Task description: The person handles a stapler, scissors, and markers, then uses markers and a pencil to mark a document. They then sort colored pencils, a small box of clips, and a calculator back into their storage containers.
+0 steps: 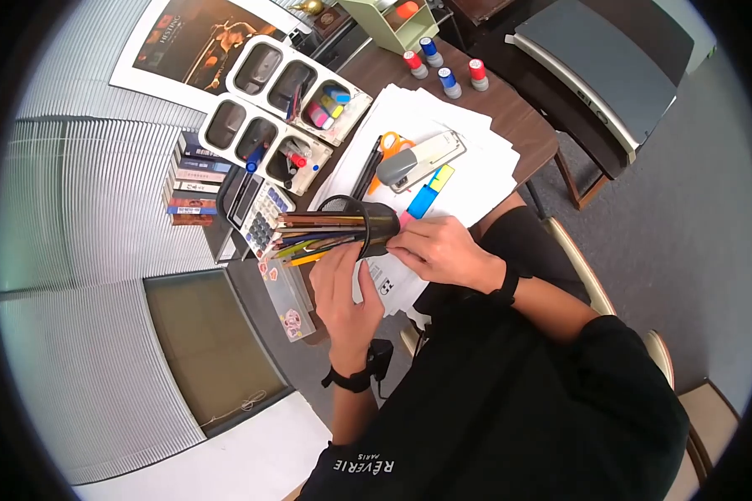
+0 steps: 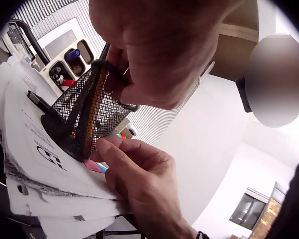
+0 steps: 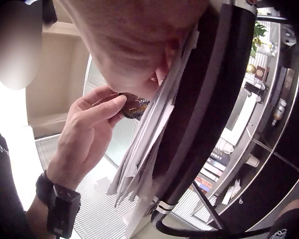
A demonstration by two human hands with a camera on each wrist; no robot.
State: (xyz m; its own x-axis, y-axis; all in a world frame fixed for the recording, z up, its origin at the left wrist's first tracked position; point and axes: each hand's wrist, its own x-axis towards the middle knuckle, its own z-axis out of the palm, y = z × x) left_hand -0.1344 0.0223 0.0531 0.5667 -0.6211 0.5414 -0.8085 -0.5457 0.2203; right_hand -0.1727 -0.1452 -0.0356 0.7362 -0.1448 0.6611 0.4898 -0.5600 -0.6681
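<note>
A black mesh pen holder (image 1: pixel 383 224) full of pencils (image 1: pixel 313 238) stands on a stack of white papers (image 2: pixel 29 144) near the person. The left hand (image 1: pixel 342 292) grips its rim, fingers and thumb at the opening among the pencils. Low on the holder, the right hand (image 1: pixel 444 250) has its thumb and bent fingers against the mesh by the base. A pink, blue and yellow strip (image 1: pixel 424 200) lies beside the right hand, its pink end close to the base. In the right wrist view, the papers and the right hand hide most of the holder.
On the papers lie a grey stapler (image 1: pixel 422 160), orange-handled scissors (image 1: pixel 395 144) and black pens (image 1: pixel 366 174). Past them stand a white compartment organizer (image 1: pixel 277 57), a calculator (image 1: pixel 267 215) and several red and blue-capped bottles (image 1: pixel 449 82). Books (image 1: pixel 196 179) sit farther left.
</note>
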